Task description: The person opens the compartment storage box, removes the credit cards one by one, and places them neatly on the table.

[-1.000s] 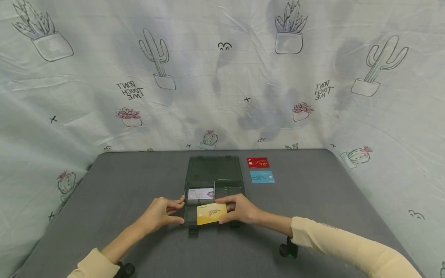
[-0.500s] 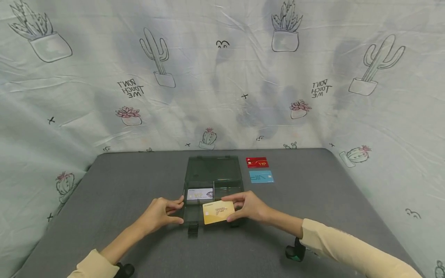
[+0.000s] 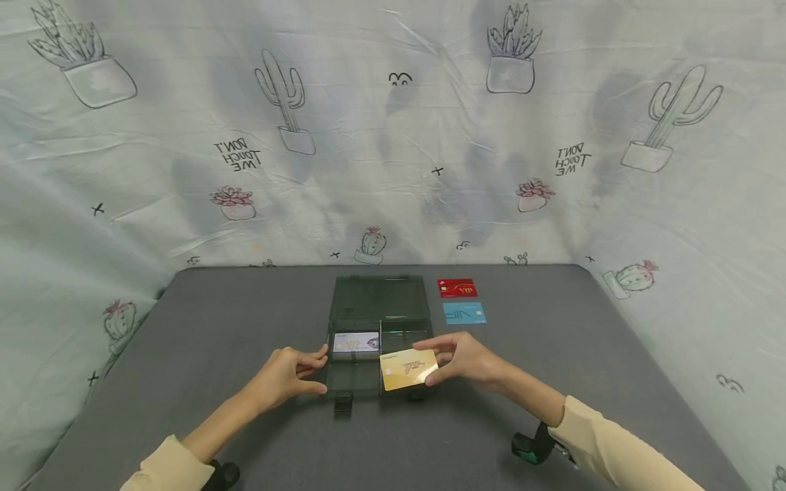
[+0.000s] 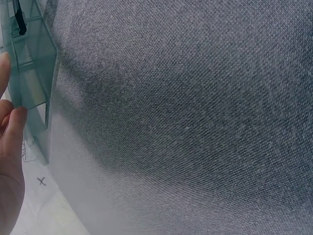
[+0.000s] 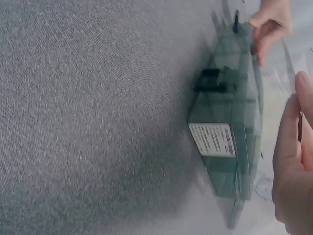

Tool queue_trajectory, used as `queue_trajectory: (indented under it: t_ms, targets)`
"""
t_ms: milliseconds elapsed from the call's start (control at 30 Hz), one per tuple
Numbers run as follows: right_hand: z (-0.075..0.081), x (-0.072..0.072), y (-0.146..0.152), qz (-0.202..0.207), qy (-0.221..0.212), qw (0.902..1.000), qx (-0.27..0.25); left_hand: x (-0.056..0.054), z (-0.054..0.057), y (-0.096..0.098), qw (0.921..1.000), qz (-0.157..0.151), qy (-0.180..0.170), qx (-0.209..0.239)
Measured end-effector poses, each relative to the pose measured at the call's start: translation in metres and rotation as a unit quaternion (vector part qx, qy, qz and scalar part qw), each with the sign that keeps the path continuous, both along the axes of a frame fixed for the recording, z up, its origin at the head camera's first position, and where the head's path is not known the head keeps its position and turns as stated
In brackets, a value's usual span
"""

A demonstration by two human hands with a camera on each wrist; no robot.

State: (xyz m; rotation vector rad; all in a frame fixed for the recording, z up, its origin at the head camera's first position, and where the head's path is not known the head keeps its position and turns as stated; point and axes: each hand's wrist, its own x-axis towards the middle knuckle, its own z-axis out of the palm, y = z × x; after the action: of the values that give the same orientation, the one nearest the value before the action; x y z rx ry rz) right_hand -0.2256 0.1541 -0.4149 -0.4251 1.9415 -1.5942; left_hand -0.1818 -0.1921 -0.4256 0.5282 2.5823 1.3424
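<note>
My right hand (image 3: pixel 469 358) pinches a yellow card (image 3: pixel 409 369) between thumb and fingers, tilted over the front right of a dark, see-through box (image 3: pixel 353 376). In the right wrist view, the card is almost edge-on beside the right fingers (image 5: pixel 286 129). The box lies with its lid (image 3: pixel 376 298) opened backward. A divider splits its inside, and a silver-white VIP card (image 3: pixel 356 341) lies in the back left compartment. At the box's left wall, my left hand (image 3: pixel 279 378) rests its thumb and fingertips against the side; the left wrist view has its fingers (image 4: pixel 14 127) at that wall.
A red VIP card (image 3: pixel 457 288) and a light blue card (image 3: pixel 464 313) lie flat on the grey table (image 3: pixel 258 300), right of the lid. Two latches, one at the left (image 3: pixel 343 404), hang at the box's front. A patterned cloth (image 3: pixel 393 136) rises behind the table.
My right hand has carried the yellow card rightward, from over the front middle of the box to over its right half. The left hand stays at the box's left side.
</note>
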Motion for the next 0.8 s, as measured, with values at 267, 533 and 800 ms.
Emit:
queue_trajectory:
  t_ms: [267,533,800]
  targets:
    - [0.000,-0.003,0.020,-0.005,-0.016,0.9999,0.003,-0.001,0.000,-0.001,1.0000,0.000,0.004,-0.006]
    - [-0.004,-0.013,0.039,-0.012,-0.018,0.9996,-0.020,-0.003,-0.001,0.003,0.9999,0.010,-0.007,-0.003]
    - [-0.007,-0.022,0.060,-0.023,-0.018,0.9992,-0.027,-0.006,0.001,0.007,0.9998,0.018,-0.011,-0.001]
